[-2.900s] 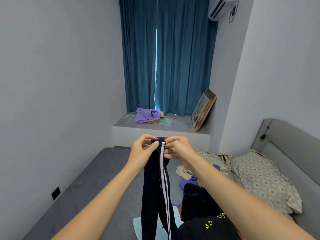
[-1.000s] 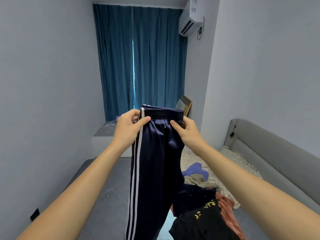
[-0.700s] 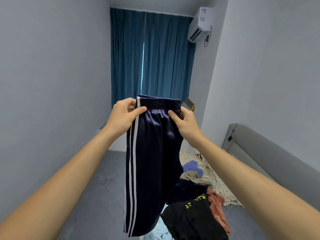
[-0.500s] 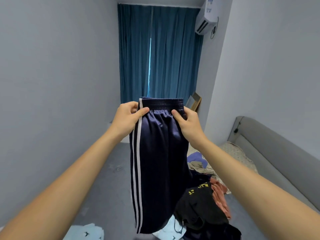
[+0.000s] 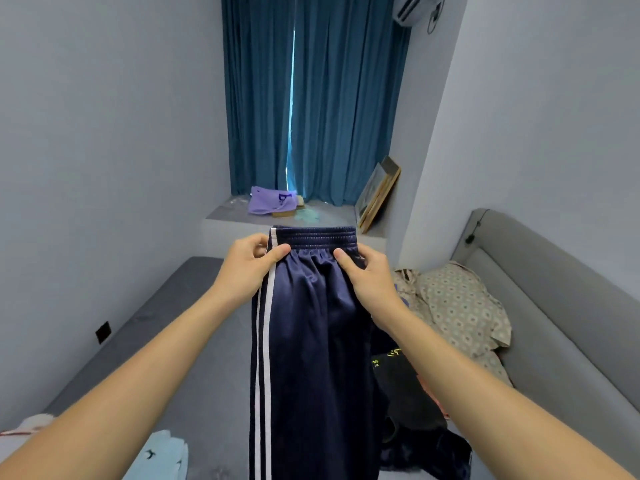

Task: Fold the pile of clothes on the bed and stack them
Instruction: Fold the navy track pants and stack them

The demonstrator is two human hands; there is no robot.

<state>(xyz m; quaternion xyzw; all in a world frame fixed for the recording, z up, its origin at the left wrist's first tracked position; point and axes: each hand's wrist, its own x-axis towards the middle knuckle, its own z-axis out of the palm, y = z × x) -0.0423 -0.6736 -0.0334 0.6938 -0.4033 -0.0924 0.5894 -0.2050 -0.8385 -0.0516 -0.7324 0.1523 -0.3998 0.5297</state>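
While the navy track pants (image 5: 311,341) are held up by the waistband, both hands are closed on cloth: the left hand (image 5: 247,268) pinches the striped side seam between thumb and curled fingers, and the right hand (image 5: 367,275) grips the opposite edge of the waistband, thumb laid on the front. The pants hang in the air over the grey bed (image 5: 166,327), already doubled lengthwise so that the two white stripes run down the left edge; the lower end drops out of view at the bottom of the picture. To the right, behind the hanging cloth, the pile of unfolded clothes (image 5: 408,393) is seen — a black garment with yellow lettering on top, darker cloth below it. A pale blue garment (image 5: 162,455) lies on the bed by the left forearm.

The step in hand appears to be the squaring of the pants before they are laid down. It would be done well if the waistband corners were kept level and the cloth held taut between the two grips, so that the legs hang one on the other without twist. The satin-like fabric is likely to slide — a firm pinch should be kept until the cloth is flat on the bare mattress, clear of the pile. Creases are best smoothed out before any cross fold is made.
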